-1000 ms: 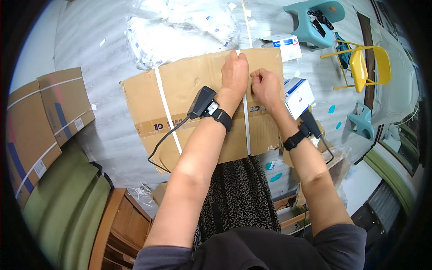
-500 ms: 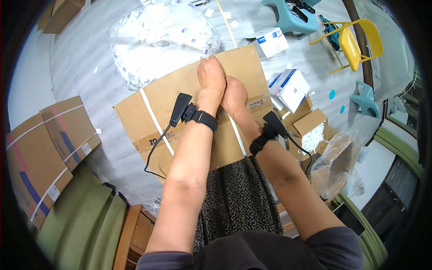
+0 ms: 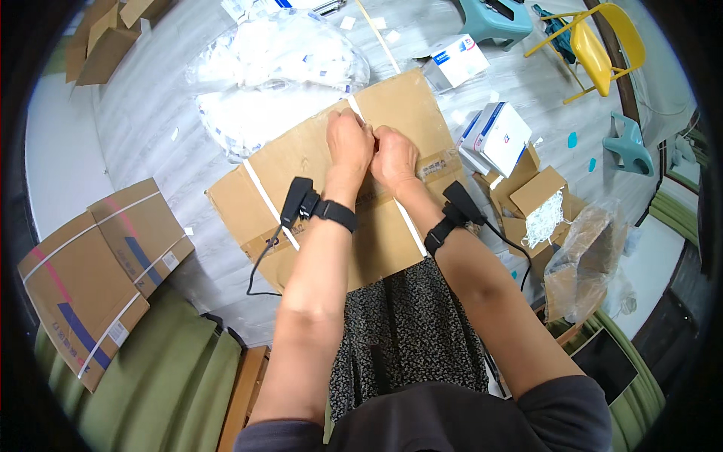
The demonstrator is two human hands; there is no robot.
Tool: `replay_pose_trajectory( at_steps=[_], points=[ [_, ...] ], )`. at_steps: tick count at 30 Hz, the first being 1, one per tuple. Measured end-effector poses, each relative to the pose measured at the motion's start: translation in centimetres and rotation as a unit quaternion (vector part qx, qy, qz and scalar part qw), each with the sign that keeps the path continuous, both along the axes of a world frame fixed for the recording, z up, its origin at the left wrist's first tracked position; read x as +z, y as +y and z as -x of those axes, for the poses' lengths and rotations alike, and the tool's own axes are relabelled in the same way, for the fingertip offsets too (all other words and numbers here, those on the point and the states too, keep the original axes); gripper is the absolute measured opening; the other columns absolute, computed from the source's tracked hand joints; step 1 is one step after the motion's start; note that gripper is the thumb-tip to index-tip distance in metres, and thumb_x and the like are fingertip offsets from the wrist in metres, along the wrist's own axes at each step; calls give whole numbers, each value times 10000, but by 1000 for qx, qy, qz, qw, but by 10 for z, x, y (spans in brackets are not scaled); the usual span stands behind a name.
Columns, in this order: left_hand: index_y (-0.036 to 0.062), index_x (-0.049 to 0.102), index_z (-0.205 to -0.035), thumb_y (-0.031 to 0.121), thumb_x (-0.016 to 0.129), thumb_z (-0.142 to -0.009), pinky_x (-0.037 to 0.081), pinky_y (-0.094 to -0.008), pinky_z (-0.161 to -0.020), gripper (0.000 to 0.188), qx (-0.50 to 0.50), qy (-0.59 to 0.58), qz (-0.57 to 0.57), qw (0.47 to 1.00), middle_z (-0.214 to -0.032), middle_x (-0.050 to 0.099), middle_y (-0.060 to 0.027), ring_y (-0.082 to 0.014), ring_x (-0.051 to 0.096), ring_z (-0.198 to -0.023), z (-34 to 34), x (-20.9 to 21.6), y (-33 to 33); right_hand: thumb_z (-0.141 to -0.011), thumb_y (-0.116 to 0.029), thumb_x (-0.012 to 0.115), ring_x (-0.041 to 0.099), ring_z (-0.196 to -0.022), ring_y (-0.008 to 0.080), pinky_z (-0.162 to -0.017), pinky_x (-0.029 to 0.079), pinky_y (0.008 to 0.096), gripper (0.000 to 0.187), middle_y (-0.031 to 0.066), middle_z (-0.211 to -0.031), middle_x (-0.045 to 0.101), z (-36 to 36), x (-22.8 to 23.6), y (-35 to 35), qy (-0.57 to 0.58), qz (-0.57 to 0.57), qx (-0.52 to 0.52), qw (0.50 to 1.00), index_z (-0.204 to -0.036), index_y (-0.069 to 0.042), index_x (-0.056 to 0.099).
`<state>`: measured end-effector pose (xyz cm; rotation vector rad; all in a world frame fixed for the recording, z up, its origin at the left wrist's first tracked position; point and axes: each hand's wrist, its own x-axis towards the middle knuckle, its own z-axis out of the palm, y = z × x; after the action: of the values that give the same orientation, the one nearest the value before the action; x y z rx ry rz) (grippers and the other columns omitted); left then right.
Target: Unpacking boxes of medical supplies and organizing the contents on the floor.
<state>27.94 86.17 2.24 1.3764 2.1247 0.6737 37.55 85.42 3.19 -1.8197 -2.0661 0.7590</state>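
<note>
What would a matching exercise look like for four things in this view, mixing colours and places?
Things:
1. Left hand
2. Folding chair
3. Wristbands
4. Stools

Colours or places:
A. Black
B. Over the middle carton
C. Blue-green
D. Yellow

Right pairs: 1-B, 2-D, 3-A, 4-C

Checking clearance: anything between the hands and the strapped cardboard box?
Nothing visible. Left hand and right hand are together over the box, at its right-hand white strap. The clear plastic bag lies beyond the far edge, not between.
</note>
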Motion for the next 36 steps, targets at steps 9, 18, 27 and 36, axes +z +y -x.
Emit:
replay_pose_trajectory(
  at_steps=[9,18,27,36],
  points=[
    [-7,659,-676,78,668,-638,514,-394,-654,94,33,69,85,993,-693,636,-211,-349,638,-657,2,-1,10,-780,-184,634,639,-705,327,-648,495,416,131,148,-749,663,-22,-7,20,119,146,56,980,-815,-62,666],
    [-22,652,-798,78,671,-756,495,-313,-589,110,66,-120,46,990,-667,651,-120,-175,615,-608,11,-5,2,-757,-200,695,662,-686,236,-635,507,346,148,126,-751,683,-7,-12,72,117,215,70,967,-776,-53,703],
    [16,568,-666,57,657,-684,477,-377,-629,99,52,-149,59,986,-655,605,-165,-303,605,-649,18,-7,2,-715,-238,673,642,-672,292,-647,506,370,192,143,-699,659,-4,-14,76,68,119,175,975,-707,-46,676],
    [15,602,-691,77,666,-706,482,-308,-583,90,56,-136,69,987,-647,634,-103,-186,599,-592,14,-4,7,-747,-134,664,596,-492,139,-488,468,272,144,85,-590,625,-8,-23,75,123,65,95,986,-700,-8,613]
  ],
)
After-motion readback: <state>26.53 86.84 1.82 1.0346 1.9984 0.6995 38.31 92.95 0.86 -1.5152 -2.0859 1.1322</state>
